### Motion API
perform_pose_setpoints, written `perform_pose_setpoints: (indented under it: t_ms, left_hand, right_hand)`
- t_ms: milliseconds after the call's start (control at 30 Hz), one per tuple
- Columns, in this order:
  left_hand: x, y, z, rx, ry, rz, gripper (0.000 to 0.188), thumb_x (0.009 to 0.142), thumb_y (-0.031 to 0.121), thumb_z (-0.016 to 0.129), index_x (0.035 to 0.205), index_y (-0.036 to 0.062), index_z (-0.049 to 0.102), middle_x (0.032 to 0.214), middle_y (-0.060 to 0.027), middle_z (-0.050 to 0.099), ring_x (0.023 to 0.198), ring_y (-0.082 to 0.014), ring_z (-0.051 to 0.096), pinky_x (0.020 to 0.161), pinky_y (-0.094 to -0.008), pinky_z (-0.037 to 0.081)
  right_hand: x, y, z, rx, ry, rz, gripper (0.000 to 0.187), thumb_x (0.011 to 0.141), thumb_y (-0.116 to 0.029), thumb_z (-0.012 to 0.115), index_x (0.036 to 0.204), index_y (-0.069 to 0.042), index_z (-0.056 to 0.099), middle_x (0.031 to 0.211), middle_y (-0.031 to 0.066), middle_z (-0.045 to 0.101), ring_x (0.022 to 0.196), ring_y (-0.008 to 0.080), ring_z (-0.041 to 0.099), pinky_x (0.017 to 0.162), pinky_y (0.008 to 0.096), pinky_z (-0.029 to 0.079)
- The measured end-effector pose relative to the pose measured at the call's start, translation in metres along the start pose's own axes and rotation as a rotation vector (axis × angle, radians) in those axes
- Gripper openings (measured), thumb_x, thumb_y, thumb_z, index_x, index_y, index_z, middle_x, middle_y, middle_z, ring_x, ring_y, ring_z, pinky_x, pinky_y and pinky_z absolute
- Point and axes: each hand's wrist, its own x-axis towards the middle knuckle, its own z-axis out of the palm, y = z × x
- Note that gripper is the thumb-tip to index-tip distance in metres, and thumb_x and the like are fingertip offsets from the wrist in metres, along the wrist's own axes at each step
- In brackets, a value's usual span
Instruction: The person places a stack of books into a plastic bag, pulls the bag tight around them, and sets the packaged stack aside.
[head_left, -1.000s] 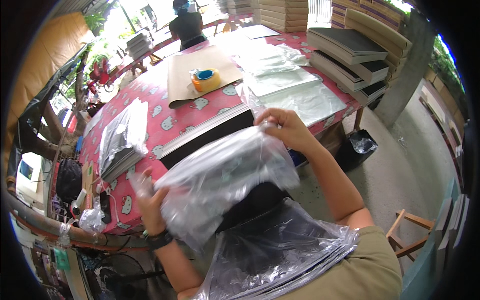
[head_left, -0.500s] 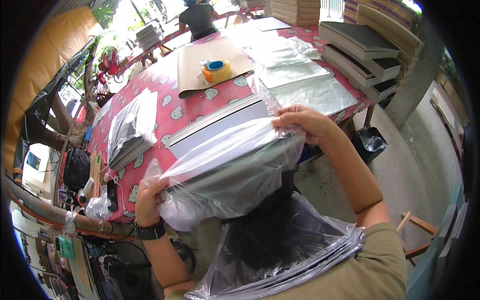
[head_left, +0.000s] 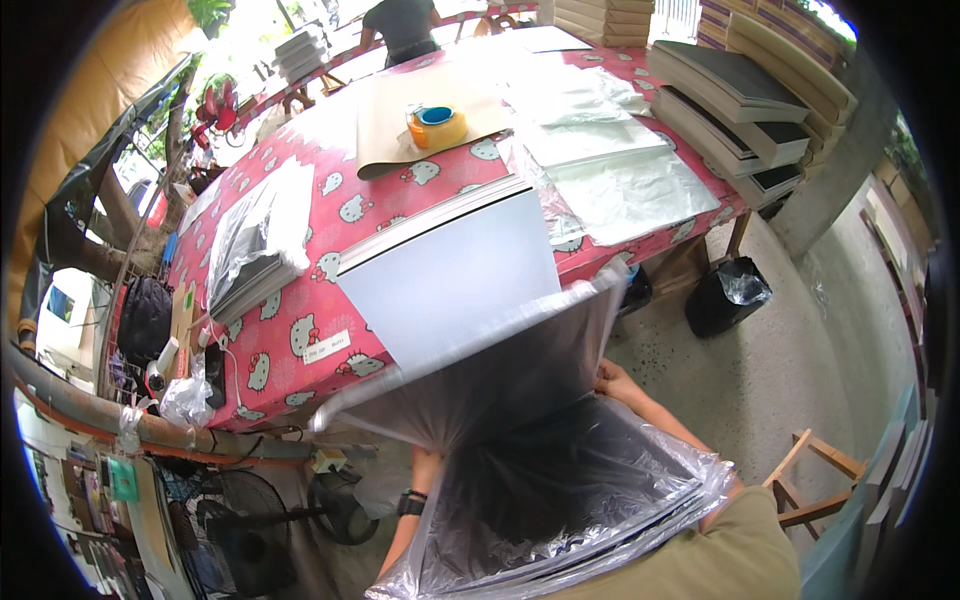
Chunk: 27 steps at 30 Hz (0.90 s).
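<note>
A large clear plastic bag [head_left: 500,370] spreads before me, its far edge lifted and smeared by motion over the near end of a stack of boards [head_left: 455,260] with a pale grey top. My left hand [head_left: 426,466] is mostly hidden behind the plastic, whose folds gather at it, so it seems closed on the bag. At the bag's right side my right hand [head_left: 614,381] has its fingers closed on the edge, partly covered. Against my body lie several layered plastic sheets or bags [head_left: 650,500], with something dark showing through.
On the pink patterned table [head_left: 270,345] are a plastic-wrapped stack [head_left: 260,245], a tape roll [head_left: 437,130] on brown paper [head_left: 380,130], and white plastic bags [head_left: 640,190]. Thick books [head_left: 735,90] pile up at right. A black bin [head_left: 728,295] stands below; another person [head_left: 400,30] is far off.
Both hands have moved down and toward me, from the bag's raised edge to lower on its sides. The plastic has opened out, uncovering the pale stack and a white label on the table.
</note>
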Motion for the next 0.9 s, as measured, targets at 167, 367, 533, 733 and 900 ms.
perform_pose_setpoints:
  t_ms: [167, 367, 533, 733, 900]
  left_hand:
    - [0.004, -0.022, 0.015, 0.376, -0.007, -0.124, 0.033, 0.070, 0.008, 0.056, 0.101, 0.0045, 0.045, 0.099, -0.0203, 0.053, 0.091, -0.0350, 0.052, 0.075, -0.0414, 0.041]
    - [0.050, 0.154, -0.082, 0.357, 0.542, 0.466, 0.017, 0.080, 0.006, 0.045, 0.095, -0.0021, 0.048, 0.083, -0.0141, 0.051, 0.075, -0.0269, 0.050, 0.069, -0.0349, 0.041]
    - [0.067, 0.271, -0.096, -0.611, -0.022, 0.203, 0.037, 0.088, 0.033, 0.043, 0.101, -0.0001, 0.051, 0.075, -0.0044, 0.050, 0.050, -0.0064, 0.038, 0.045, -0.0190, 0.029]
    - [0.059, 0.335, -0.042, -1.129, -0.616, 0.091, 0.060, 0.085, 0.048, 0.039, 0.127, 0.0058, 0.032, 0.111, -0.0090, 0.047, 0.086, -0.0119, 0.047, 0.067, -0.0242, 0.041]
    - [0.061, 0.341, -0.019, -0.889, -0.536, 0.114, 0.064, 0.085, 0.050, 0.038, 0.134, 0.0129, 0.022, 0.135, -0.0028, 0.028, 0.119, -0.0167, 0.027, 0.098, -0.0329, 0.022]
  right_hand:
    - [0.003, -0.028, 0.037, -0.723, 0.360, -0.104, 0.019, 0.077, -0.007, 0.057, 0.095, -0.002, 0.054, 0.074, 0.0068, 0.057, 0.068, 0.0143, 0.054, 0.061, 0.0286, 0.043]
    - [-0.046, -0.230, 0.077, -0.057, -0.433, -0.326, 0.027, 0.083, -0.019, 0.054, 0.105, -0.004, 0.055, 0.099, 0.0130, 0.058, 0.094, 0.0237, 0.054, 0.081, 0.0362, 0.041]
    - [-0.059, -0.209, 0.126, -0.284, -1.586, -0.149, 0.049, 0.085, -0.042, 0.044, 0.121, -0.008, 0.046, 0.129, 0.0172, 0.036, 0.123, 0.0271, 0.030, 0.102, 0.0380, 0.019]
    - [-0.001, -0.123, 0.105, -1.291, -0.921, 0.137, 0.044, 0.087, -0.039, 0.041, 0.119, -0.009, 0.048, 0.123, 0.0151, 0.045, 0.116, 0.0274, 0.039, 0.098, 0.0358, 0.027]
    - [-0.004, -0.253, 0.150, -0.526, -0.426, -0.373, 0.024, 0.082, -0.024, 0.056, 0.091, -0.002, 0.059, 0.083, 0.0033, 0.060, 0.079, 0.0130, 0.053, 0.073, 0.0251, 0.042]
